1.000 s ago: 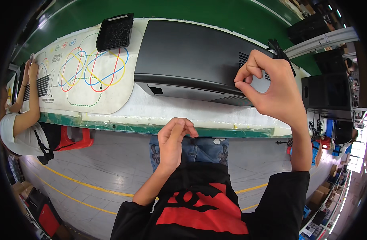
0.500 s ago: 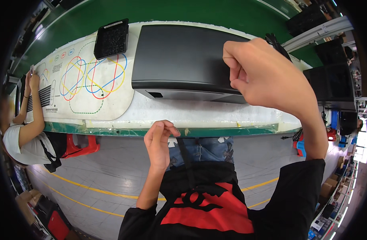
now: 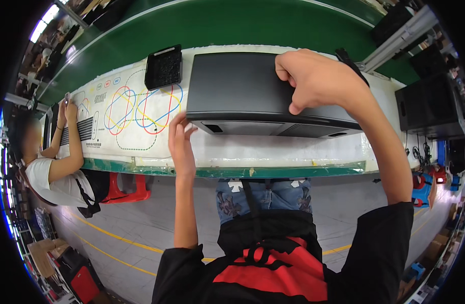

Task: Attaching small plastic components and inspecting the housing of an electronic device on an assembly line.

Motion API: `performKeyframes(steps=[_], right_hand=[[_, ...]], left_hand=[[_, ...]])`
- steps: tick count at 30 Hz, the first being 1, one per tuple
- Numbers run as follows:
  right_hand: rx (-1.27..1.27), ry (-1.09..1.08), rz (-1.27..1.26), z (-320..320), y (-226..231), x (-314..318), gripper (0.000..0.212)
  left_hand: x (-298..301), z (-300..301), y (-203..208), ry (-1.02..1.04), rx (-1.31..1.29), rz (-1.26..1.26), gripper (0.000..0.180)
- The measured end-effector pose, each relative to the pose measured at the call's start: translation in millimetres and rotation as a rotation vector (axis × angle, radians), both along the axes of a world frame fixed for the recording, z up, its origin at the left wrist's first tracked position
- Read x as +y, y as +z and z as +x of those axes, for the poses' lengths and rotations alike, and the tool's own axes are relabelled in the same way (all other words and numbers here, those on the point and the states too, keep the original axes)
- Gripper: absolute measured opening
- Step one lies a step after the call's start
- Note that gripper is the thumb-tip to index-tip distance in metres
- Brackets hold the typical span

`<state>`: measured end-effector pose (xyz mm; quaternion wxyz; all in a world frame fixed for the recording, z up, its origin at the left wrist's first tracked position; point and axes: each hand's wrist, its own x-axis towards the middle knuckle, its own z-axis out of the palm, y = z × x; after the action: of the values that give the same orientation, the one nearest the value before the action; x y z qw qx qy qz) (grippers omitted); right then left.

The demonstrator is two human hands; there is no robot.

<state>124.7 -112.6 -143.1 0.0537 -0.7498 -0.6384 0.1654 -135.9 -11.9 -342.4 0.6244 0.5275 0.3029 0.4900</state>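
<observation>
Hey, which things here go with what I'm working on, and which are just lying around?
In use, by the look of it:
Dark grey casing, right hand over its top, left hand near its front-left corner

Apparently just lying about:
Black tray, untouched, though it may belong
Patterned mat left of the casing
Black box on the right

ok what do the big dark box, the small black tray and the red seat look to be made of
Big dark box: probably painted metal, perhaps plastic; its smooth top has a satin sheen.
Small black tray: likely moulded plastic, judging by its thin raised walls.
Red seat: looks like moulded plastic, given its even colour and rounded edges.
</observation>
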Motion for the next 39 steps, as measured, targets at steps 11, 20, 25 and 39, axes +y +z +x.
performKeyframes(steps=[11, 20, 25, 39], right_hand=[[1.302, -1.321, 1.071, 57.7, -274.1, -153.7, 0.036], [1.11, -1.111, 1.088, 43.1, -116.6, -165.7, 0.059], [0.894, -0.846, 0.98, 61.9, -89.5, -130.1, 0.041], [0.808, -0.932, 1.061, 38.3, -92.9, -148.5, 0.042]], left_hand=[[20.2, 0.4, -93.0, -0.199, 0.261, 0.016, 0.095], [-37.6, 30.9, 90.5, 0.012, 0.319, 0.224, 0.059], [-3.0, 38.1, 100.0, 0.007, 0.398, 0.198, 0.058], [207.4, 13.9, 24.5, 0.34, 1.034, 0.725, 0.037]])
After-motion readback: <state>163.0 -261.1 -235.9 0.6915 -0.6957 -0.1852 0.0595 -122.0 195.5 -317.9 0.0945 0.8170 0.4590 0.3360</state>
